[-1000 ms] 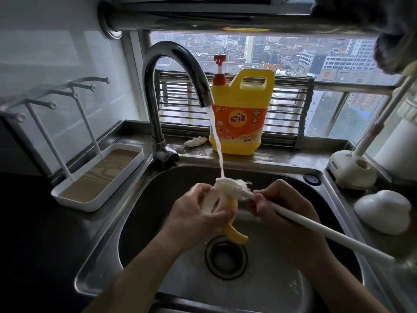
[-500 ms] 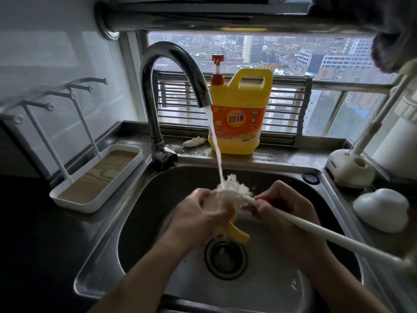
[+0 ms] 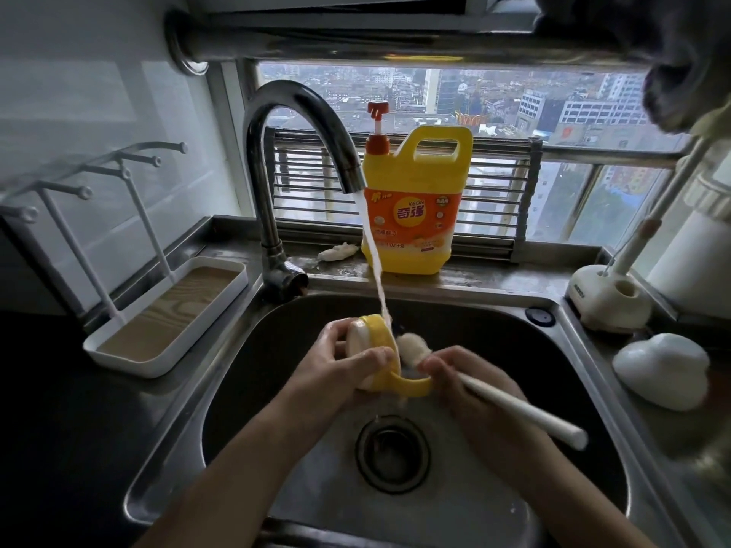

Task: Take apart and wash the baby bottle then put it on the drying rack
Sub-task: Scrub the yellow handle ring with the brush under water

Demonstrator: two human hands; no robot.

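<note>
Head view: left hand (image 3: pixel 340 365) grips yellow handled bottle collar (image 3: pixel 381 350) under tap water; right hand (image 3: pixel 463 379) grips white sponge brush (image 3: pixel 514 407). Washing midway; white pegged drying rack (image 3: pixel 166 310) unused.

Yellow detergent jug (image 3: pixel 420 168), white brush stand (image 3: pixel 609 300)

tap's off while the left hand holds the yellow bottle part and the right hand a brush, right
No, the tap is running: the head view shows water falling onto the yellow bottle part. The left hand holds it, the right hand the brush.
</note>
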